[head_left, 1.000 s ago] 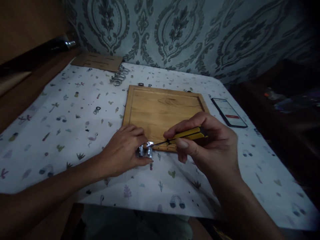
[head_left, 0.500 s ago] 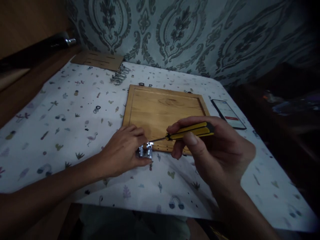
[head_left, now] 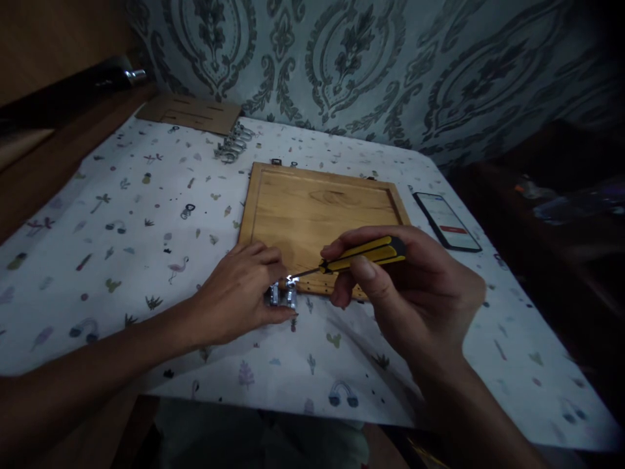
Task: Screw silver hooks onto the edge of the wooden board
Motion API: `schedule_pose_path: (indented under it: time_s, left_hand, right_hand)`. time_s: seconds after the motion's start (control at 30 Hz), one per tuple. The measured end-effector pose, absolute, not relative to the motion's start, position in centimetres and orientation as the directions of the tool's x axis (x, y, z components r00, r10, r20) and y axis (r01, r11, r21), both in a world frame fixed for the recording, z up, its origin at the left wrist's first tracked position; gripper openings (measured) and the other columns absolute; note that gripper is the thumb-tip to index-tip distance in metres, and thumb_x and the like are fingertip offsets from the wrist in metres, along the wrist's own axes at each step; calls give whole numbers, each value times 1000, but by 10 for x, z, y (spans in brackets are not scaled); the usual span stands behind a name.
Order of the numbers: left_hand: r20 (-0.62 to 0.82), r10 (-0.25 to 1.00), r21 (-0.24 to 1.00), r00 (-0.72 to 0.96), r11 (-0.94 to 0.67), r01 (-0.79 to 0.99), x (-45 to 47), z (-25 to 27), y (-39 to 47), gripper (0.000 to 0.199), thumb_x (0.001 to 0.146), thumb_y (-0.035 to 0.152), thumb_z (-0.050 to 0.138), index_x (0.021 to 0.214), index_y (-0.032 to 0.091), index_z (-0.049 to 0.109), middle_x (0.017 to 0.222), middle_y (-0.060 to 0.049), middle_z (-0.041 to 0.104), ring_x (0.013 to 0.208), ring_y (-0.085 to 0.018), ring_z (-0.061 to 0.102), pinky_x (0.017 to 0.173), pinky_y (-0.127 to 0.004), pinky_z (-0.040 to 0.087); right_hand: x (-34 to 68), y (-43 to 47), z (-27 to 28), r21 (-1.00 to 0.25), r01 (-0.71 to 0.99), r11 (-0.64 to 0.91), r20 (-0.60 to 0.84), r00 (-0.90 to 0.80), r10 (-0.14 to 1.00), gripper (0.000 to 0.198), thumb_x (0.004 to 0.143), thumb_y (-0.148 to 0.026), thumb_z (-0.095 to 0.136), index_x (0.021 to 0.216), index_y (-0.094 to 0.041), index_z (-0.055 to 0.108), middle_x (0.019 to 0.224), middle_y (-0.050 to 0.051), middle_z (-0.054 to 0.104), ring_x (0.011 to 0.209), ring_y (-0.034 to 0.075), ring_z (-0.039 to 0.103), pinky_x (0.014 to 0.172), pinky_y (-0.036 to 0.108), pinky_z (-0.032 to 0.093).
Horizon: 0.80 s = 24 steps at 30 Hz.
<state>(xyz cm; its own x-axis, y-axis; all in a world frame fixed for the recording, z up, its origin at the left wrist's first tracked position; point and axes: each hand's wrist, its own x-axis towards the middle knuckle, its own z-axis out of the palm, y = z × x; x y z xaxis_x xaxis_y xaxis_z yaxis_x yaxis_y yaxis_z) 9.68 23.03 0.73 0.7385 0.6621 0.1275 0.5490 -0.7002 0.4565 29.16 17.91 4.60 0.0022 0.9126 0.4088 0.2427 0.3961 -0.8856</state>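
Note:
My right hand (head_left: 415,293) is closed round the yellow and black handle of a screwdriver (head_left: 365,254). The screwdriver's thin shaft slants down to the left, its tip at a shiny metal fitting (head_left: 291,296) on the near edge of a wooden panel (head_left: 297,208). Thumb and fingers of my left hand (head_left: 247,290) close round this fitting from the left, the fingers resting on the panel's corner. The fitting has two silvery arms sticking out toward me; its exact kind I cannot make out. Small dark holes dot the panel's near edge right of it.
A phone (head_left: 446,221) with a lit screen lies right of the panel. Toward the back left are a bunch of metal rings (head_left: 234,143) and a piece of cardboard (head_left: 190,112). A small metal piece (head_left: 187,211) lies left of the panel on the patterned tablecloth (head_left: 161,345).
My right hand and the screwdriver have moved slightly left, the tip now closer in on the metal fitting. My left hand keeps its place.

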Motion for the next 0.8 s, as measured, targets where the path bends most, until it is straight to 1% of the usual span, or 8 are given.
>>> schedule_pose_path:
  time_s: [0.1, 0.2, 0.33, 0.53, 0.6, 0.7, 0.73, 0.8]
  left_hand:
    - [108, 664, 457, 740, -694, 556, 97, 8, 230, 30, 80, 40, 80, 98, 18, 71, 95, -4, 65, 95, -26, 58, 82, -40, 43]
    - [92, 668, 464, 738, -685, 562, 97, 9, 231, 32, 79, 39, 80, 102, 18, 71, 98, -5, 66, 98, -27, 58, 84, -41, 44]
    - [85, 675, 492, 733, -668, 559, 98, 11, 230, 30, 79, 35, 80, 103, 19, 72, 95, -4, 66, 98, -28, 59, 86, -42, 45]
    - [84, 687, 494, 722, -658, 569, 98, 11, 230, 23, 79, 32, 79, 95, 18, 71, 94, -5, 65, 97, -27, 59, 85, -42, 46]
    - [90, 679, 488, 729, -668, 562, 98, 11, 230, 24, 79, 33, 78, 96, 18, 71, 93, -5, 65, 96, -27, 58, 85, -42, 46]
    - [89, 665, 479, 741, -681, 554, 98, 12, 230, 24, 80, 33, 78, 96, 17, 72, 91, -5, 64, 94, -27, 58, 84, -41, 46]
    - [90, 665, 478, 742, -682, 553, 98, 12, 230, 24, 79, 33, 79, 96, 17, 72, 90, -5, 64, 94, -27, 58, 84, -41, 46]
    - [92, 669, 475, 738, -680, 558, 98, 12, 229, 24, 80, 33, 78, 96, 16, 72, 90, -5, 64, 94, -27, 58, 84, -41, 46]
  right_hand:
    - [292, 178, 48, -879, 299, 371, 387, -4, 922, 14, 91, -31, 70, 103, -23, 68, 93, 2, 73, 52, 10, 64, 47, 24, 54]
    - [291, 177, 49, -870, 314, 381, 391, -34, 920, 13, 91, -30, 71, 101, -23, 68, 93, 1, 73, 51, 10, 65, 47, 23, 54]
    - [289, 178, 49, -868, 301, 394, 409, -16, 912, 12, 88, -28, 74, 96, -22, 67, 93, 0, 73, 47, 8, 62, 43, 22, 53]
    - [288, 184, 51, -892, 219, 396, 406, -1, 914, 19, 80, -23, 81, 83, -22, 63, 86, -1, 73, 46, 7, 59, 35, 18, 48]
    - [289, 186, 53, -905, 197, 376, 382, -12, 924, 19, 81, -26, 81, 89, -23, 64, 86, -1, 73, 47, 8, 60, 38, 19, 51]
    - [292, 187, 56, -922, 187, 338, 333, -59, 941, 24, 88, -32, 74, 111, -27, 67, 91, 0, 73, 51, 10, 64, 45, 24, 56]
    - [293, 187, 56, -927, 185, 327, 319, -73, 945, 25, 91, -33, 70, 115, -28, 67, 93, 1, 73, 52, 11, 65, 46, 24, 57]
    - [294, 186, 56, -931, 188, 312, 302, -79, 950, 20, 93, -32, 68, 112, -27, 70, 95, 1, 74, 51, 10, 65, 44, 24, 56]
